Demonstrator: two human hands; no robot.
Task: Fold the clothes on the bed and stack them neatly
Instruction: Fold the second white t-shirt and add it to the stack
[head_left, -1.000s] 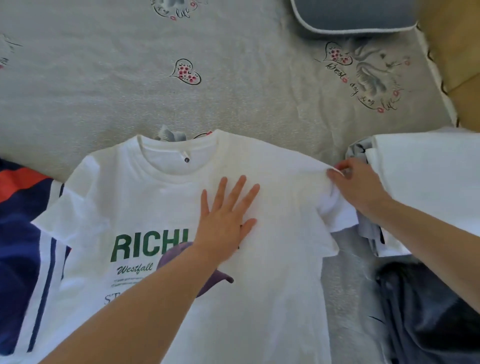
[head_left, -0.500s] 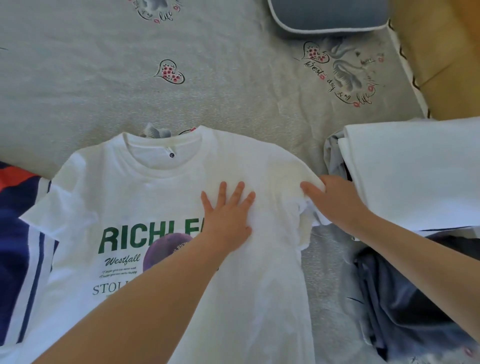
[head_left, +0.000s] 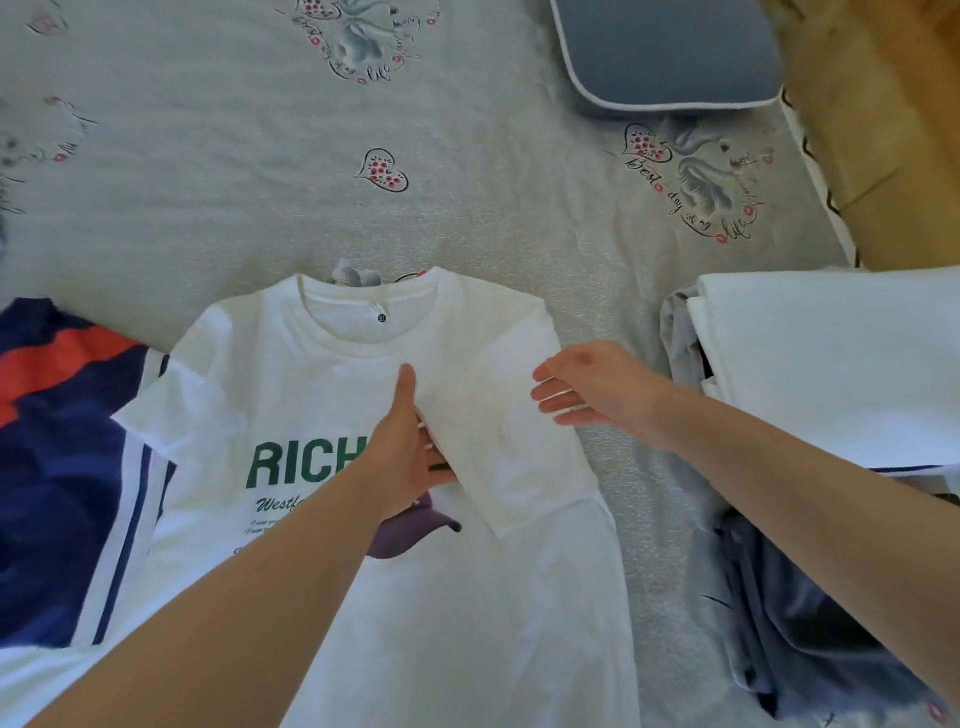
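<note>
One view only, head camera: white T-shirt (head_left: 322, 415) lies face up on the bed (head_left: 260, 182) at centre to 6 o'clock, its right sleeve (head_left: 498, 415) folded in over the chest. Left hand (head_left: 410, 452) lies flat, fingers straight and tucked under the flap's edge, probably to set the crease line. Right hand (head_left: 592, 384) hovers open at the flap's 3 o'clock, holding nothing; folded white stack (head_left: 831, 364) waits further toward 3 o'clock.

I see two bare forearms with no sleeves; the left hand (head_left: 402, 457) and right hand (head_left: 597, 387) wear no gloves or rings.
</note>
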